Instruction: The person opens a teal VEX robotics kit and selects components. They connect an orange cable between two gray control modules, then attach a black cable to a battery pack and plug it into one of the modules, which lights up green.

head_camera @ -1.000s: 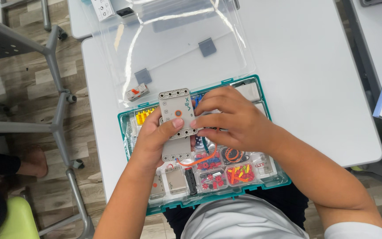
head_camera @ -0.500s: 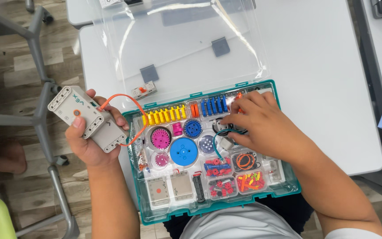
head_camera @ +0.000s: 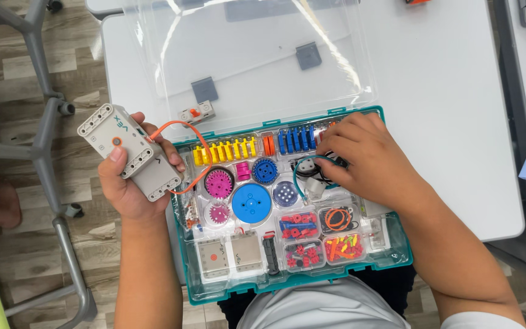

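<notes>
Your left hand [head_camera: 130,183] is wrapped around a grey rectangular control brick [head_camera: 130,152], thumb pressing near its orange button, holding it out past the left edge of the parts case [head_camera: 299,283], over the floor. An orange cable [head_camera: 185,131] loops from the brick back toward the case. The brick looks rigid and moderately heavy for its size, with smooth plastic faces; a grip across its long sides, as you have it, should hold firm, and the cable is the part likely to snag.

Your right hand [head_camera: 366,159] lies curled inside the case's upper right compartments, fingers bent down onto a teal cable [head_camera: 302,173] and a small white connector piece; whether they actually pinch it, you cannot tell from here. That cable is thin and floppy, best taken near its plug.

Around your hands you have one large blue gear [head_camera: 251,203], two smaller blue gears, two pink gears, one row of yellow pins [head_camera: 225,150], one of blue pins [head_camera: 296,140], and two grey square modules [head_camera: 229,254] at the front. The clear lid [head_camera: 245,55] lies open on the white table [head_camera: 445,91], with a small grey sensor block [head_camera: 196,113] on it.
</notes>
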